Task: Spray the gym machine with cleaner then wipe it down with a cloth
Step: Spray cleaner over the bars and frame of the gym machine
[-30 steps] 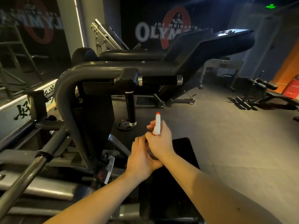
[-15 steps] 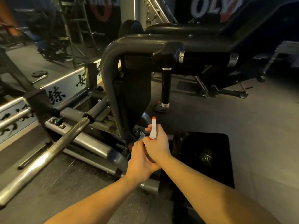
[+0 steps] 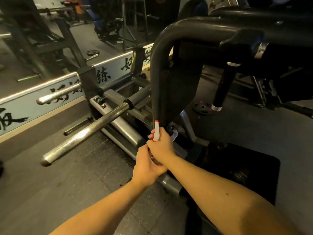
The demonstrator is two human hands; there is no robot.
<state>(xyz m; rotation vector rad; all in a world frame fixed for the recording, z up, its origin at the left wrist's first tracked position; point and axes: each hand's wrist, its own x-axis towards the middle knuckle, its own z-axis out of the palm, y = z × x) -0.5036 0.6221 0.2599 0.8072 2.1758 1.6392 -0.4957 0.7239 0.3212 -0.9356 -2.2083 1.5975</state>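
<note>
**Entry: cleaning round, spray stage.**

- Landmark: curved frame tube of the gym machine.
- Spray bottle: white nozzle with a red tip, held up just before the foot of the tube. I judge it is aimed at the tube.
- Right hand: wrapped round the spray head.
- Left hand: directly beneath and touching the right, fingers curled about the bottle's body, which is mostly hidden. I log the two hands as together on the one bottle.
- Steel bar: juts out left of the tube, untouched.
- Black mat: on the floor right of the tube.
- Cloth: none that I can make out.
- Progress: I see no mist and no wet sheen on the tube. I rate spraying as barely begun or not yet begun, and all the wiping is left to do.
</note>
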